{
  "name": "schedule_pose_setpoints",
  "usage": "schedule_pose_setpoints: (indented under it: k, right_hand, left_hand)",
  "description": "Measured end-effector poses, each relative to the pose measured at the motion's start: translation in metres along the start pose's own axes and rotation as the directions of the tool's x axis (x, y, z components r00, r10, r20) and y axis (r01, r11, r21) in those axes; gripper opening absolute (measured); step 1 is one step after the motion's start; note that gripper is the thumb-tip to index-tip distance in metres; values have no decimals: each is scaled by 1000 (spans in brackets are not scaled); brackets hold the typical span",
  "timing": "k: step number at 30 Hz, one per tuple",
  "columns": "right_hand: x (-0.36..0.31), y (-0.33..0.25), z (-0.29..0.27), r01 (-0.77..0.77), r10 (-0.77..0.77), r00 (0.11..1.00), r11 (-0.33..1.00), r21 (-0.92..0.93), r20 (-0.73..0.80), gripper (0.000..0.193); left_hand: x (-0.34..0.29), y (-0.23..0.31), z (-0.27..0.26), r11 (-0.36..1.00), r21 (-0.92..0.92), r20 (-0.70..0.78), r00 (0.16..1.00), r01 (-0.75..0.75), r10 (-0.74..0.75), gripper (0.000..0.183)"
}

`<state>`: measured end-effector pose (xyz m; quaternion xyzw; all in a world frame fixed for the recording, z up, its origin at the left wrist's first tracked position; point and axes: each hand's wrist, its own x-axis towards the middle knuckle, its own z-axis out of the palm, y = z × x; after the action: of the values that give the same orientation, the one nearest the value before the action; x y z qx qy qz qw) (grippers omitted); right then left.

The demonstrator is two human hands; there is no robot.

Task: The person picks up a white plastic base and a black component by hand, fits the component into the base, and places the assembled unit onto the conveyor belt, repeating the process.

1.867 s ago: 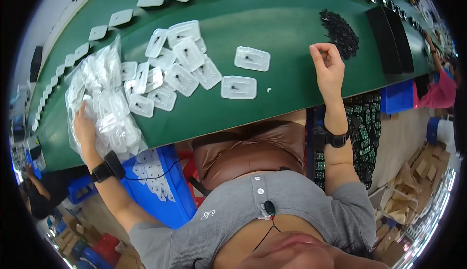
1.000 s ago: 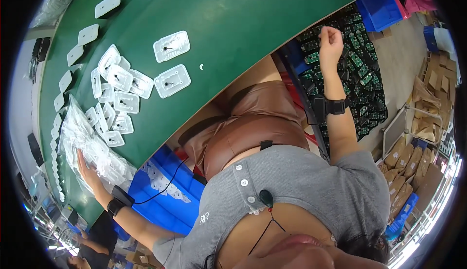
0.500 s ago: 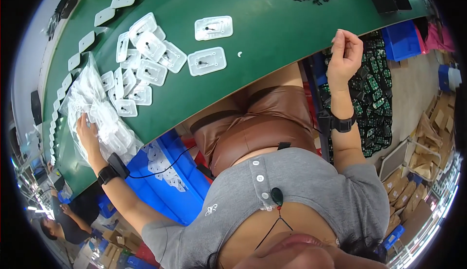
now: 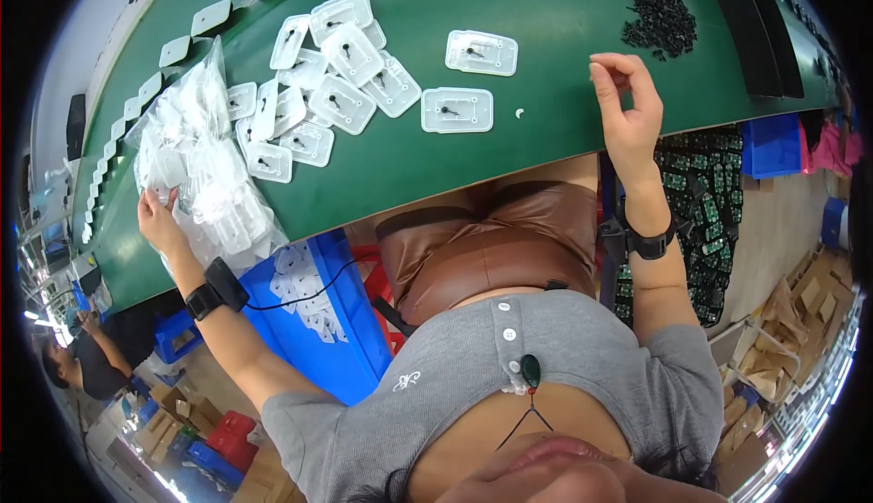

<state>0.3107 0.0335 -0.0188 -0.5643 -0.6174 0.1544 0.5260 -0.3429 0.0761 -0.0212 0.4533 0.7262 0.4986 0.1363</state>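
Observation:
My left hand [image 4: 162, 221] is at the near left side of a clear plastic bag [image 4: 202, 153] full of white translucent parts, its fingers closed on the plastic. My right hand [image 4: 630, 112] hovers over the table's near edge, thumb and forefinger drawn together; whatever they hold, if anything, is too small to make out. Left of it two translucent white covers, one farther [image 4: 491, 53] and one nearer [image 4: 468, 112], lie apart, each with a small black piece in it. Between these and the bag is a loose pile of similar covers [image 4: 353, 53].
Beyond my right hand is a heap of small black parts [image 4: 657, 12], with a black bin [image 4: 759, 35] to its right. White covers [image 4: 211, 17] line the table's far left edge. A blue bin [image 4: 350, 321] stands below; green circuit boards [image 4: 700, 212] fill the lower right.
The table and everything on it have shifted right in view. My right hand has come farther over the table, closer to the black parts. My left hand stays at the bag, fingers drawn together.

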Motion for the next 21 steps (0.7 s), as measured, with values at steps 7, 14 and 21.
schedule_pose_setpoints:
  k: [7, 14, 21]
  right_hand:
    - [29, 5, -8, -8, 12, 1000, 976, -217, 19, 8]
    - [58, 46, -58, -17, 21, 1000, 819, -574, 2, 22]
    - [61, 57, -48, 122, -55, 990, 805, -580, 133, 13]
  left_hand:
    - [-69, 97, 44, 962, -265, -60, 997, -63, 49, 31]
    - [-141, 157, 91, 925, -380, 196, 974, -30, 112, 29]
    - [-216, 201, 159, 829, -506, 585, 801, 240, 125, 24]
